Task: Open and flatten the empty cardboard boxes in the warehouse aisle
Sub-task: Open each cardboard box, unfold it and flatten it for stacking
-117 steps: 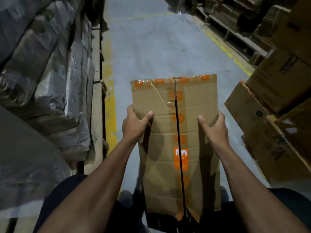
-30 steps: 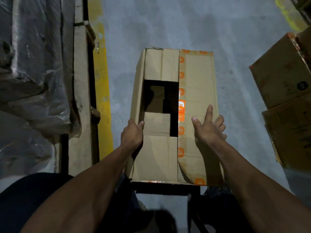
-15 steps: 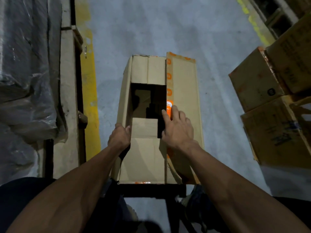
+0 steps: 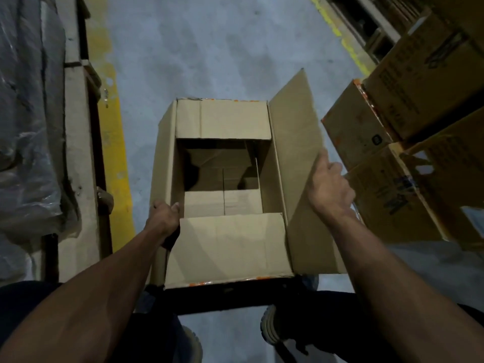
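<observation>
A brown cardboard box (image 4: 227,247) stands on the grey floor in front of me, its top open and its inside empty and dark. Both short flaps still lie inward, one at the far end and one near me. The long right flap (image 4: 296,142) is swung out and up to the right. My right hand (image 4: 328,189) grips that flap at its outer edge. My left hand (image 4: 163,216) is closed over the box's left side at the rim, where the left long flap is folded down outside.
Stacked brown cartons (image 4: 419,127) crowd the right side, close to the raised flap. A wooden pallet (image 4: 78,153) with plastic-wrapped goods (image 4: 28,127) runs along the left behind a yellow floor line (image 4: 115,142). My shoes (image 4: 272,328) stand just below the box.
My right hand has lifted the long right flap from flat on top and swung it out to the right, exposing the whole inside. My left hand stays on the left edge.
</observation>
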Motion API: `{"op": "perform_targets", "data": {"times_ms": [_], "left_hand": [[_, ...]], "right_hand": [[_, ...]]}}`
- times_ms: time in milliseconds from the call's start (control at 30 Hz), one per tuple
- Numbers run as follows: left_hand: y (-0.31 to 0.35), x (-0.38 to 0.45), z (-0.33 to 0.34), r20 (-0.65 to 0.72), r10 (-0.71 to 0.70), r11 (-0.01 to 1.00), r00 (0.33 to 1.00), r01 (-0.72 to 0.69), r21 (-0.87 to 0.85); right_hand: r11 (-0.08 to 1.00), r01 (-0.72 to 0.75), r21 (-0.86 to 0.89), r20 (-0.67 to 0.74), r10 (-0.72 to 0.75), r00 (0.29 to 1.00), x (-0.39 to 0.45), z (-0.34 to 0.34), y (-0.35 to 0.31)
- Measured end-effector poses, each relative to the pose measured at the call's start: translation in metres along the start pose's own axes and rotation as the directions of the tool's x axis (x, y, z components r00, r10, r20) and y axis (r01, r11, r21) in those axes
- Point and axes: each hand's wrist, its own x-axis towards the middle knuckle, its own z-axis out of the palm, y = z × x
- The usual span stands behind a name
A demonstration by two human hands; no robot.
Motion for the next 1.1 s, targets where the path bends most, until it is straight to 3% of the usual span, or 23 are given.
{"op": "perform_targets", "data": {"times_ms": [233, 367, 500, 600, 667, 733, 867, 967, 1100], "left_hand": [[-0.006, 0.005, 0.007, -0.043, 0.018, 1.0, 0.999, -0.017, 0.014], [-0.01, 0.008, 0.01, -0.068, 0.033, 0.998, 0.997, -0.03, 0.047], [-0.013, 0.011, 0.012, -0.087, 0.05, 0.997, 0.995, -0.045, 0.057], [-0.013, 0.011, 0.012, -0.092, 0.054, 0.997, 0.994, -0.048, 0.063], [-0.013, 0.01, 0.011, -0.09, 0.053, 0.997, 0.995, -0.047, 0.064], [-0.012, 0.009, 0.01, -0.083, 0.053, 0.997, 0.995, -0.048, 0.064], [-0.009, 0.007, 0.005, -0.094, 0.052, 0.996, 0.994, -0.045, 0.08], [-0.01, 0.004, 0.002, -0.122, 0.092, 0.988, 0.988, -0.076, 0.131], [0.003, 0.001, 0.0, -0.156, 0.176, 0.972, 0.972, -0.147, 0.181]], "right_hand": [[0.978, -0.173, -0.119, 0.084, 0.183, 0.979, 0.036, 0.068, 0.033], [0.978, -0.137, -0.157, 0.107, 0.155, 0.982, 0.045, 0.097, 0.03], [0.946, -0.253, 0.204, 0.335, 0.175, 0.926, 0.055, 0.128, 0.024], [0.776, -0.424, 0.467, 0.534, 0.135, 0.835, 0.053, 0.149, 0.018], [0.649, -0.535, 0.541, 0.632, 0.107, 0.768, 0.047, 0.16, 0.014], [0.609, -0.55, 0.571, 0.631, 0.102, 0.769, 0.041, 0.154, 0.008], [0.789, -0.409, 0.458, 0.451, 0.191, 0.872, 0.025, 0.12, 0.002], [0.93, -0.257, 0.262, 0.441, 0.121, 0.889, 0.008, 0.099, 0.004], [0.986, -0.096, 0.138, 0.348, 0.043, 0.936, 0.009, 0.099, -0.001]]}}
